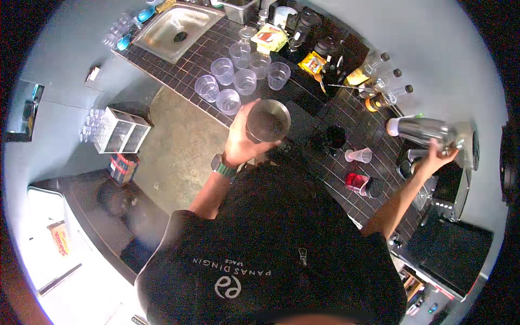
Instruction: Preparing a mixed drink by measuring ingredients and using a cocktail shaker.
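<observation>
My left hand (242, 142) is wrapped round a metal shaker tin (268, 121), its round mouth turned up toward me. What is inside the tin is too dark to make out. Out to the right, my right hand (441, 158) closes on the upper end of a tall clear bottle-like container (422, 131) with a pale base. Blur and the far edge of view hide its exact kind. Several clear plastic cups (245, 82) stand at the counter's edge, just beyond the tin. Between my hands a small clear measuring cup (358, 156) rests on the black tiles.
A steel sink (184, 27) is set into the far left of the tiled counter (338, 116). Several bottles (387, 97) line the right wall. A red packet (357, 183) and a yellow packet (312, 63) lie on the counter. At left stands a white rack (123, 131).
</observation>
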### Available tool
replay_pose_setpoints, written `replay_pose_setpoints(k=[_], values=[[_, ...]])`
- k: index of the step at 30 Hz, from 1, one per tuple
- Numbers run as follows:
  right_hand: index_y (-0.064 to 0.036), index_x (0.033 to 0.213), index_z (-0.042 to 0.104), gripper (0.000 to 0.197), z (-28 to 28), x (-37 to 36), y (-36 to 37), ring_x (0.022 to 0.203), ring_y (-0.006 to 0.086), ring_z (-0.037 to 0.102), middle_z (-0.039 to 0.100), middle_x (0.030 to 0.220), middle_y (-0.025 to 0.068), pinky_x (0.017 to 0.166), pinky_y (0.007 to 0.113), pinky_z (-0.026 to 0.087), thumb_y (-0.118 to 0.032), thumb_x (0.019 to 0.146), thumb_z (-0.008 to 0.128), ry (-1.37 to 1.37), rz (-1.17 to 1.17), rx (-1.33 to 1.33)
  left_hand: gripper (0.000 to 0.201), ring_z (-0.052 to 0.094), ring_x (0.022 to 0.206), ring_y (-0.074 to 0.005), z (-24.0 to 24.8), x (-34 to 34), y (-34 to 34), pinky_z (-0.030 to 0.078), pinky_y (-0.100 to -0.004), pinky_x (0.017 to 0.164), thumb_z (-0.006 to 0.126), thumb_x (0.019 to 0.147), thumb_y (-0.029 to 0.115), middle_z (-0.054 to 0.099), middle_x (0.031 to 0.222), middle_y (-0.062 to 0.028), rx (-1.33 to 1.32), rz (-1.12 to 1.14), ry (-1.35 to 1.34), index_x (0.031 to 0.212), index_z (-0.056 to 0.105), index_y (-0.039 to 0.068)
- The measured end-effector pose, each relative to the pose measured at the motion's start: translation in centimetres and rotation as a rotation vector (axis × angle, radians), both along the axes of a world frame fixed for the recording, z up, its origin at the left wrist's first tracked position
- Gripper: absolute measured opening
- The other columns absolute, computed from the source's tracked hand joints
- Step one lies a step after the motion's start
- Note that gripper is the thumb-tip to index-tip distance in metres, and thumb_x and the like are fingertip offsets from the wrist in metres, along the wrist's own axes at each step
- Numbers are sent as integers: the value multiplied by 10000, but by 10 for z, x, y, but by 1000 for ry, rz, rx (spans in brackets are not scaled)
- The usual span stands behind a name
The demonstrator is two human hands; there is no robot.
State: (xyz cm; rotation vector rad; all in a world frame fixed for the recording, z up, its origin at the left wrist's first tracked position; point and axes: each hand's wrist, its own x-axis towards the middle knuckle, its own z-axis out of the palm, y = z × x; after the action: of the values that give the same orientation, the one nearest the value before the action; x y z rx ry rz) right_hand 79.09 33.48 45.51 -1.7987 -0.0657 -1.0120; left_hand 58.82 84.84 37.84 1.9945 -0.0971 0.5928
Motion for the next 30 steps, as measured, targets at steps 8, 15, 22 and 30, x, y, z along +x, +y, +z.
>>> replay_pose_setpoints(k=[8,15,22,30], values=[[-52,1477,400,1080,-10,-62,188,1087,392,629,574,1324,191,879,544,558,-842,759,567,394,683,1018,979,593,1208,-283,3,25,-14,464,-411,1042,966,584,202,602,1291,-175,-278,-1,-8,1384,455,-38],[27,1532,225,1275,-28,-180,203,1137,381,628,518,1392,244,926,498,562,-681,654,820,728,1475,1113,987,581,1220,-270,12,18,-19,455,-408,1054,963,585,201,577,1323,-173,-216,21,-48,1391,445,-37],[47,1421,385,1086,-49,-212,176,1160,344,630,655,1191,215,1061,448,454,-245,523,922,1115,1258,620,996,583,1224,-290,24,-5,-28,449,-409,1060,963,574,223,583,1319,-169,-85,1,1,1398,456,-13],[-67,1505,330,1065,3,-140,103,1224,239,528,503,1378,89,963,356,513,-14,588,869,331,681,-8,948,579,1233,-307,39,-27,-49,450,-412,1052,932,602,253,577,1321,-172,-124,37,-31,1393,475,-4]])
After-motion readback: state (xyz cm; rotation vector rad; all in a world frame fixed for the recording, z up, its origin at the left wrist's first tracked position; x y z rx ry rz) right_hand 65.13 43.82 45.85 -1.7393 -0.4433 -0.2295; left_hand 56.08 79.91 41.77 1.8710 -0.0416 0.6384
